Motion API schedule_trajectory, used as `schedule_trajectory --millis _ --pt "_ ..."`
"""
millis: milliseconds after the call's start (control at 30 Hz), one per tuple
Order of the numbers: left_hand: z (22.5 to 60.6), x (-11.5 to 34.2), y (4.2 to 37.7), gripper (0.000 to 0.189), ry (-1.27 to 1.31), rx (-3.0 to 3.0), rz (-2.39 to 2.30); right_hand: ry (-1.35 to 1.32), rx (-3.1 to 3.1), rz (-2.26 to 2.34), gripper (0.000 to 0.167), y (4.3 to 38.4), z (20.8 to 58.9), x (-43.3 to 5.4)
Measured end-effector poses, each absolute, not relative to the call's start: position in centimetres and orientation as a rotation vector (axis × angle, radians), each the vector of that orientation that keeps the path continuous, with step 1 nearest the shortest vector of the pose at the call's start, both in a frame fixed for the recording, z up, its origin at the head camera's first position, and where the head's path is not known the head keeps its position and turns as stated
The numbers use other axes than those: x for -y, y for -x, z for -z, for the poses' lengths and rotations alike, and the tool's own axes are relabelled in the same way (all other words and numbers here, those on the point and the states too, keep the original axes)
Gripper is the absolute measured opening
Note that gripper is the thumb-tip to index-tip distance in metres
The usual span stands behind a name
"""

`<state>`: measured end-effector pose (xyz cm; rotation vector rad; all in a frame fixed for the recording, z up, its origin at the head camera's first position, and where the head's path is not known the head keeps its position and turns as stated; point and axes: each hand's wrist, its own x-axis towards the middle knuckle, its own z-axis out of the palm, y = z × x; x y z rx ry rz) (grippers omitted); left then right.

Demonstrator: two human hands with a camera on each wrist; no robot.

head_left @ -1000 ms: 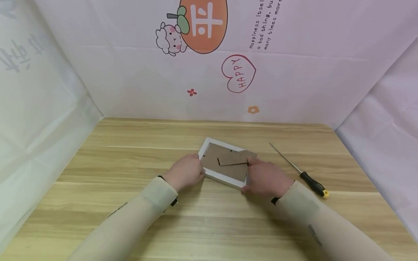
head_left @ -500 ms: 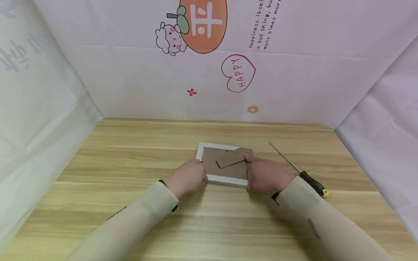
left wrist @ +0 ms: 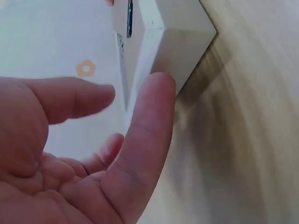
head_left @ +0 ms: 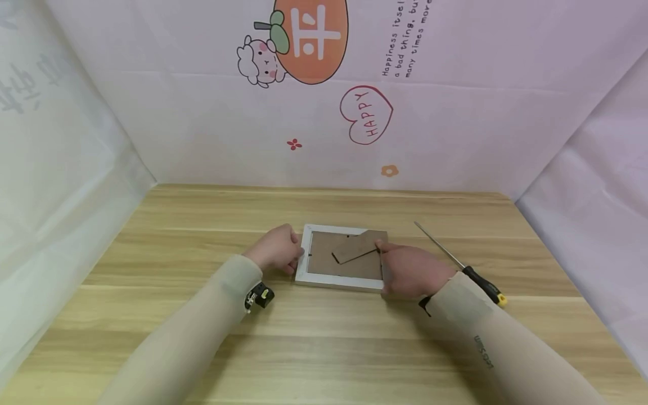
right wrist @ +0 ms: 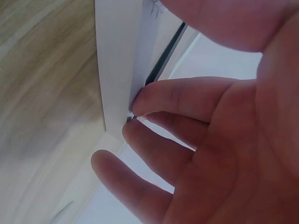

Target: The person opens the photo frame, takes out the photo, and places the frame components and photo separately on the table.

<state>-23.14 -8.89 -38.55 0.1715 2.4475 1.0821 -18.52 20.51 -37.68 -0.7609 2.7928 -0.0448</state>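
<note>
One hand, the left grip, sits at the left edge of a white picture frame, fingers slack, thumb apart; whether a fingertip touches is hard to tell. The frame lies back up on the wood-grain counter, showing its brown backing board and stand flap. The right grip holds the frame's right end. Farther right, a black-and-yellow screwdriver lies at a slant, apart from that hand.

A free lane of wood-grained tabletop runs behind the white rectangular frame, up to the white printed fabric wall. The left hand obstructs its left side; the right hand and black-and-yellow-handled steel screwdriver, its right.
</note>
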Motion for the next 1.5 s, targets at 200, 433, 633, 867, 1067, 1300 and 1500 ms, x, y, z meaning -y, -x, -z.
schedule_trajectory --millis 200,433,633,867,1067,1300,1500 --pt "39.9 9.1 23.9 0.012 -0.034 -2.321 -1.260 0.767 -2.790 0.051 0.080 18.6 37.7 -20.5" --pt "40.1 9.4 24.3 0.013 0.045 -2.238 -1.338 0.756 -2.779 0.078 0.078 19.3 37.9 -20.3" --pt "40.3 9.4 24.5 0.013 0.074 -2.227 -1.333 0.733 -2.766 0.087 0.078 19.6 38.0 -20.2" --pt "40.6 9.3 24.5 0.015 0.089 -2.181 -1.377 0.755 -2.770 0.128 0.075 18.9 38.3 -21.2" --pt "40.8 9.3 24.6 0.017 0.101 -2.161 -1.397 0.784 -2.823 0.219 0.052 17.8 37.9 -23.5" --pt "40.6 9.4 24.6 0.019 0.114 -2.152 -1.402 0.627 -2.920 0.199 0.015 16.6 37.0 -29.2" --pt "40.5 9.5 24.7 0.019 0.116 -2.136 -1.413 0.312 -2.851 0.150 0.016 15.6 35.8 -33.7"
